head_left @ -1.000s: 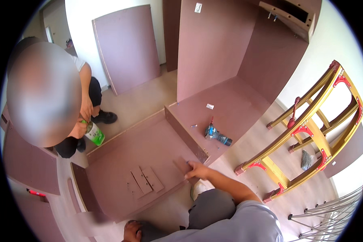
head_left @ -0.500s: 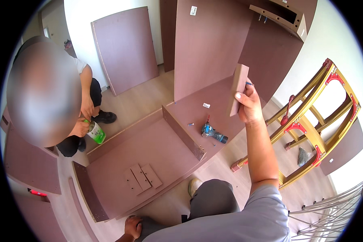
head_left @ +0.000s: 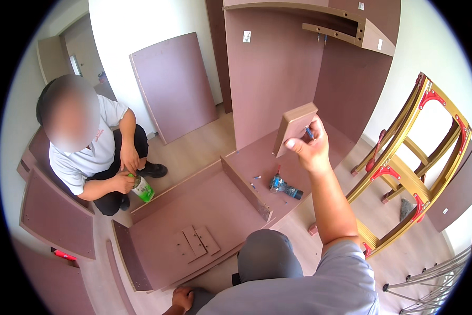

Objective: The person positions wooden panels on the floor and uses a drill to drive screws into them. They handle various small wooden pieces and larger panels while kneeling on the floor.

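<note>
My right hand (head_left: pixel 310 147) holds up a small brown wooden board (head_left: pixel 296 126), thumb on one side and fingers on the other. A short blue peg (head_left: pixel 310 133) sticks out of the board's face beside my fingers. Low in the picture, my left hand (head_left: pixel 183 298) lies on my knee, fingers laid over it and holding nothing. Beyond the raised board, a blue cordless drill (head_left: pixel 285 186) rests on a brown panel, near a few small blue pegs (head_left: pixel 255 181). In the shallow open frame (head_left: pixel 188 194) nearer me lie several small boards (head_left: pixel 197 241) and loose bits.
At the left a co-worker (head_left: pixel 91 152) crouches, holding a green-and-white container (head_left: pixel 143 189). A gold and red stepladder (head_left: pixel 398 163) stands at the right, above metal rods (head_left: pixel 435 289). A tall brown cabinet (head_left: pixel 278 73) stands at the back; a loose panel (head_left: pixel 175 86) leans on the wall.
My right hand has turned the small board from nearly edge-on to show more of its broad face. The view has shifted upward. My left hand stays on the knee.
</note>
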The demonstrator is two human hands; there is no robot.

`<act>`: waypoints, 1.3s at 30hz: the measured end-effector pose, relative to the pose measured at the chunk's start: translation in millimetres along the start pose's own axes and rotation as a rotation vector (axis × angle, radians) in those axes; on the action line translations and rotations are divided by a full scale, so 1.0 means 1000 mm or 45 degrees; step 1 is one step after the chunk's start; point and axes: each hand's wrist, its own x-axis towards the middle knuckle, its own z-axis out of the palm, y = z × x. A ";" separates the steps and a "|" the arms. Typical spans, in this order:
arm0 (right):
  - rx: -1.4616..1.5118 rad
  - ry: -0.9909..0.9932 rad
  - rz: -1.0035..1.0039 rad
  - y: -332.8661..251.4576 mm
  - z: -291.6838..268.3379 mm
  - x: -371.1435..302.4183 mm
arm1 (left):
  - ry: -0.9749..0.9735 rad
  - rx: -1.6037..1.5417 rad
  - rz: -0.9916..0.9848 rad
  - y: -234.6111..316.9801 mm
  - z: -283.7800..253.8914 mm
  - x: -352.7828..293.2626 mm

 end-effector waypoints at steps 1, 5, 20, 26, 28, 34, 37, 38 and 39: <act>0.299 -0.013 0.082 0.003 -0.001 0.000 | 0.026 0.021 0.016 -0.003 0.002 0.002; 1.501 -0.089 0.396 0.017 -0.001 -0.007 | 0.177 -0.014 0.050 -0.001 0.012 0.002; -0.005 -0.109 1.175 0.160 0.022 -0.158 | 0.251 -0.039 -0.103 0.004 0.016 -0.018; -0.315 -0.122 1.572 0.321 0.029 -0.335 | 0.180 -0.046 -0.110 0.012 0.002 -0.016; -0.318 -0.037 1.510 0.345 0.035 -0.346 | 0.187 -0.030 -0.102 0.011 0.000 -0.016; -0.850 -0.210 1.090 0.319 0.011 -0.358 | 0.167 -0.043 -0.139 0.012 0.001 -0.015; -1.040 -0.011 1.165 0.272 -0.018 -0.363 | 0.182 -0.054 -0.141 0.015 0.004 -0.010; -1.119 0.117 1.205 0.266 -0.030 -0.364 | 0.186 -0.061 -0.133 0.017 0.004 -0.007; -1.197 0.186 1.090 0.267 -0.039 -0.361 | 0.184 -0.066 -0.125 0.017 0.004 -0.003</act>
